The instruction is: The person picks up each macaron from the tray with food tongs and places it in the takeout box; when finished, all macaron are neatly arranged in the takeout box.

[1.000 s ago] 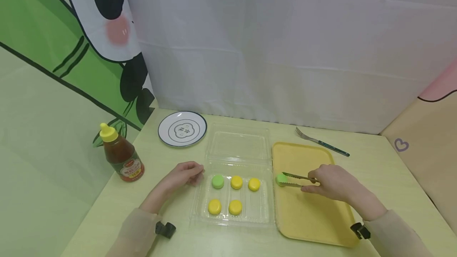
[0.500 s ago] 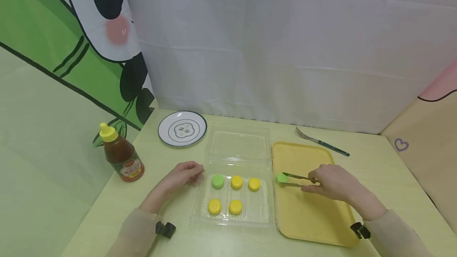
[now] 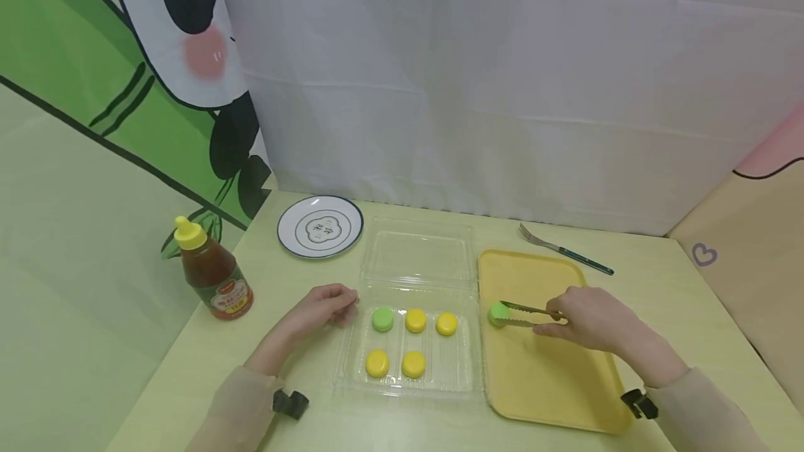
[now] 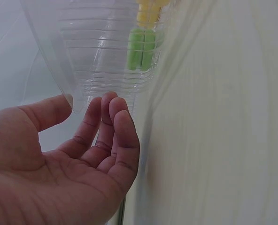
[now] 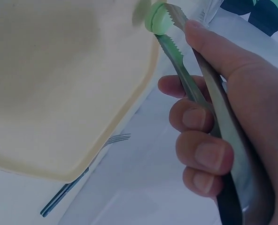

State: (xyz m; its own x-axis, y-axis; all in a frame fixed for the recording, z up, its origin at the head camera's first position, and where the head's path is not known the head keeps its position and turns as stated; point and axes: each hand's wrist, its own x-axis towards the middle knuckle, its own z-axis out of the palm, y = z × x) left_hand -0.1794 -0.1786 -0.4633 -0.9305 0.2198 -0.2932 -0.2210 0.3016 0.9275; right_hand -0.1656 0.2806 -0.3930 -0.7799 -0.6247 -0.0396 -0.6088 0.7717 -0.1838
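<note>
My right hand (image 3: 587, 316) grips metal serrated tongs (image 5: 214, 93). Between the tong tips sits a green macaron (image 3: 499, 314), over the left side of the yellow tray (image 3: 546, 396). To the left, an open clear plastic container (image 3: 449, 375) holds one green macaron (image 3: 382, 319) and several yellow macarons (image 3: 414, 364) in two rows. My left hand (image 3: 326, 305) holds the container's left edge, its thumb (image 4: 59, 110) at the rim and the other fingers curled beneath. In the right wrist view the held macaron (image 5: 158, 18) stands on edge at the tong tips.
The container's clear lid (image 3: 419, 250) lies folded back behind it. A white plate (image 3: 320, 227) sits at the back left, with a yellow-capped sauce bottle (image 3: 216, 270) nearer on the left. Beyond the tray lies a fork (image 3: 565, 250), in front of a white cloth backdrop (image 3: 465, 89).
My right hand, the tongs and the green macaron between them have shifted slightly to the right over the tray. The left hand stays at the container's edge.
</note>
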